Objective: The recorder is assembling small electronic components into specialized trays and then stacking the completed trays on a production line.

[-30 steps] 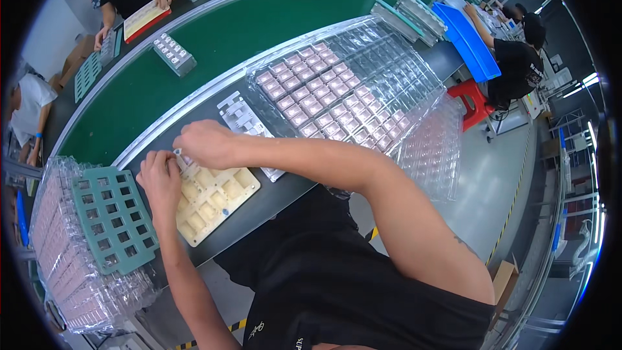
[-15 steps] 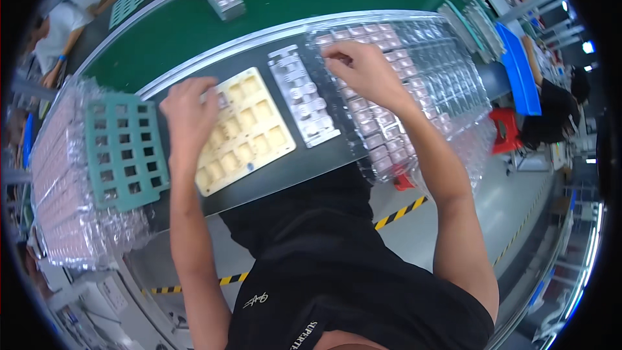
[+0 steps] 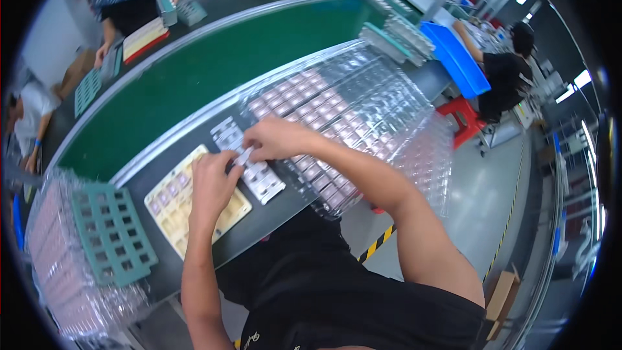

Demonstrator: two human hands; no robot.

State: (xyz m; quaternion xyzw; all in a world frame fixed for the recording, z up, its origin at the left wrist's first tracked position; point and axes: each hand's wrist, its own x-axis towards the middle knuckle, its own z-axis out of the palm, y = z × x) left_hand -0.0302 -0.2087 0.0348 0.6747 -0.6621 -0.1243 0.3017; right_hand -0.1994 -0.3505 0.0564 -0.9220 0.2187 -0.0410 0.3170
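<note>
**Both hands meet over the white strip**

The left hand [image 3: 210,188] lies across the cream tray [image 3: 170,210], its fingers curled and reaching past the tray's edge to the white strip [image 3: 259,178] just beside it. The right hand [image 3: 275,139] comes in from the other side, and its grip is pinched shut on a small pale part [image 3: 245,155] held right above the strip. Whether the left grip has hold of anything I cannot tell; its fingertips are bunched close against the right thumb.

Beyond the right hand sits a clear blister tray [image 3: 363,107], its near rows filled with small pinkish pieces. To the outer side of the left hand, a green grid plate [image 3: 113,233] rests on a stack of clear trays [image 3: 58,266]. All of this lies on the dark worktop [image 3: 285,204], with the green belt [image 3: 214,68] running past behind both hands.
</note>
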